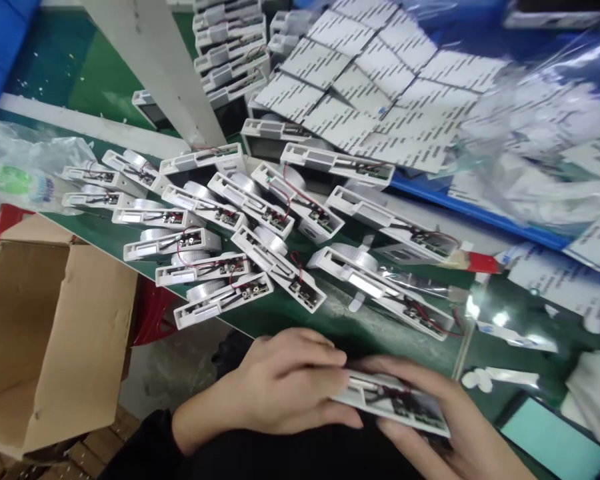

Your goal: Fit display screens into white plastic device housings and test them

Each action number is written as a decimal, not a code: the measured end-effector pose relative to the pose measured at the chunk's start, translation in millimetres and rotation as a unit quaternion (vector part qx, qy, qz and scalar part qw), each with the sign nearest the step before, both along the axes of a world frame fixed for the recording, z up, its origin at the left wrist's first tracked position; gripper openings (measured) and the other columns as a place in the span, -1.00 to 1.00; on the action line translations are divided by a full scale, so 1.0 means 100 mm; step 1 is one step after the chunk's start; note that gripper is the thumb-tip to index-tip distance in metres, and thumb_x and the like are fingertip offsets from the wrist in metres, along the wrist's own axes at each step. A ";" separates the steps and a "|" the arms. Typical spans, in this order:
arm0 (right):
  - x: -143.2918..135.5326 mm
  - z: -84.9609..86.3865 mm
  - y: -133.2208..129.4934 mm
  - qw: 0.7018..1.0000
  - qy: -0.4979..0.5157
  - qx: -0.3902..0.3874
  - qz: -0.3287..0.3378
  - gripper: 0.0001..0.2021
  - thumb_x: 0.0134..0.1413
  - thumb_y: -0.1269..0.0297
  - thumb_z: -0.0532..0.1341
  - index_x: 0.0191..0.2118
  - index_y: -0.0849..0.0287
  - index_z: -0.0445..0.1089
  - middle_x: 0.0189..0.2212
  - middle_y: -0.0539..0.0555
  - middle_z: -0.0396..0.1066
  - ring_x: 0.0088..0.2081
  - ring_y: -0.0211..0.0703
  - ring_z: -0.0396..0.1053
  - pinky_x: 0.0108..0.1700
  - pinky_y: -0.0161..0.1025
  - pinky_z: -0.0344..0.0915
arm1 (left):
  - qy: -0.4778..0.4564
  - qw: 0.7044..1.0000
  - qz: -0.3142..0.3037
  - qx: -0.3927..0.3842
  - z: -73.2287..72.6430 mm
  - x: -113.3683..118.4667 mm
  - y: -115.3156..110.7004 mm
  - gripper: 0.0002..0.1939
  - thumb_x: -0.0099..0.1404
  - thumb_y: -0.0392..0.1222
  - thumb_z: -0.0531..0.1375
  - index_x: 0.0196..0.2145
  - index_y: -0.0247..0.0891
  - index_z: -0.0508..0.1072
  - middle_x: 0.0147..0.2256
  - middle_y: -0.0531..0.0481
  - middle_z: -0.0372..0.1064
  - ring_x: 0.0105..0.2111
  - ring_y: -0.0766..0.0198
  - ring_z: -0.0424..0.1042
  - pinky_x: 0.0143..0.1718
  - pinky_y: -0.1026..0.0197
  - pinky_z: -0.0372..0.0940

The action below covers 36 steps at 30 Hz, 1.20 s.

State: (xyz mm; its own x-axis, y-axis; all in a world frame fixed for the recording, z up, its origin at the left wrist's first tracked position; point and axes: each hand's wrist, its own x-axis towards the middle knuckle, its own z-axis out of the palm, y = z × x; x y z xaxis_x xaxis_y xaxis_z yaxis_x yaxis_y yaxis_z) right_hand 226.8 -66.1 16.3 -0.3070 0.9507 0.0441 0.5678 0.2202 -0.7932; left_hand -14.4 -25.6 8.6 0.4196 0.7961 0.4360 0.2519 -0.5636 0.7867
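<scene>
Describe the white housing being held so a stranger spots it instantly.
Find the green table, then its near edge. There, the left hand and right hand hold a slim white housing, wiring exposed. Its many lookalikes sit unheld on the table.

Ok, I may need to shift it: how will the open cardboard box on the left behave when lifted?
The cardboard box looks thin-walled, so it is probably light for its size. Its folded-out flap would likely bend if gripped, though the squared body should stay fairly stiff.
</scene>
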 end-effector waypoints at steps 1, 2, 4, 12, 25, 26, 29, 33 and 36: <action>0.00 0.00 0.02 0.999 -0.010 0.036 0.020 -0.71 0.36 0.19 0.19 0.14 -0.09 0.38 -0.10 -0.02 0.66 -0.16 -0.13 0.67 -0.21 -0.37 0.63 | 0.026 0.999 -0.013 0.043 0.01 -0.03 0.03 -0.72 0.41 -0.01 0.34 -0.10 -0.27 0.50 -0.18 -0.16 0.63 -0.11 0.10 0.67 -0.07 0.21 0.58; 0.00 -0.02 0.03 0.996 -0.017 0.076 0.032 -0.72 0.37 0.27 0.16 0.13 -0.05 0.38 -0.10 0.00 0.65 -0.15 -0.15 0.66 -0.16 -0.36 0.62 | 0.051 0.995 -0.018 0.082 0.02 -0.06 0.06 -0.71 0.40 0.00 0.34 -0.12 -0.28 0.51 -0.17 -0.16 0.63 -0.07 0.08 0.67 -0.04 0.21 0.57; -0.01 -0.07 0.06 0.987 -0.021 0.156 0.038 -0.70 0.34 0.39 0.16 0.12 0.03 0.40 -0.05 0.07 0.63 -0.05 -0.13 0.63 -0.04 -0.30 0.60 | 0.095 0.985 -0.011 0.142 0.04 -0.12 0.11 -0.69 0.38 0.01 0.37 -0.12 -0.31 0.53 -0.13 -0.16 0.62 0.00 0.04 0.64 0.05 0.16 0.55; -0.25 -0.11 0.26 0.930 -0.150 0.311 -0.126 -0.81 0.42 0.46 0.16 0.02 0.16 0.47 -0.23 0.13 0.51 -0.20 -0.09 0.50 -0.20 -0.17 0.42 | 0.221 0.933 0.130 0.251 -0.05 -0.05 0.09 -0.87 0.41 -0.27 0.32 -0.08 -0.21 0.55 0.00 -0.13 0.48 0.20 0.14 0.41 0.30 0.11 0.32; -0.30 -0.12 0.27 0.915 -0.195 0.306 -0.177 -0.77 0.48 0.25 0.10 0.11 0.15 0.39 0.17 0.33 0.30 0.19 0.23 0.33 0.07 0.12 0.43 | 0.295 0.886 0.146 0.327 -0.05 0.01 0.41 -0.73 0.41 -0.46 0.22 -0.02 -0.21 0.52 0.00 -0.19 0.53 0.07 0.06 0.40 0.19 0.11 0.21; -0.28 -0.11 0.27 0.922 -0.197 0.292 -0.163 -0.73 0.49 0.22 0.07 0.13 0.19 0.38 0.20 0.37 0.30 0.21 0.25 0.34 0.04 0.11 0.48 | 0.298 0.888 0.135 0.324 -0.03 -0.02 0.41 -0.74 0.40 -0.45 0.23 -0.01 -0.22 0.52 0.01 -0.21 0.52 0.08 0.03 0.39 0.19 0.10 0.22; -0.22 -0.06 0.27 0.940 -0.184 0.257 -0.131 -0.66 0.50 0.18 0.03 0.15 0.26 0.37 0.24 0.46 0.34 0.23 0.25 0.40 0.02 0.07 0.57 | 0.310 0.891 0.096 0.317 -0.04 -0.09 0.41 -0.72 0.39 -0.32 0.31 0.05 -0.26 0.51 0.07 -0.29 0.48 0.11 -0.06 0.39 0.20 0.04 0.24; 0.01 0.08 0.20 0.946 -0.161 0.255 -0.114 -0.52 0.51 -0.03 -0.01 0.21 0.23 0.33 0.25 0.46 0.38 0.25 0.20 0.43 0.09 0.03 0.57 | 0.301 0.887 0.094 0.338 -0.22 -0.21 0.47 -0.47 0.25 -0.21 0.46 0.14 -0.27 0.47 0.19 -0.35 0.41 0.09 -0.11 0.43 0.22 -0.08 0.30; 0.31 0.16 0.02 0.935 -0.146 0.274 -0.171 -0.59 0.53 0.03 0.01 0.20 0.19 0.36 0.21 0.37 0.45 0.25 0.04 0.45 0.15 -0.10 0.53 | 0.268 0.894 0.096 0.345 -0.42 -0.24 0.52 -0.28 0.17 -0.21 0.49 0.25 -0.17 0.41 0.33 -0.29 0.32 0.02 -0.10 0.49 0.20 -0.18 0.35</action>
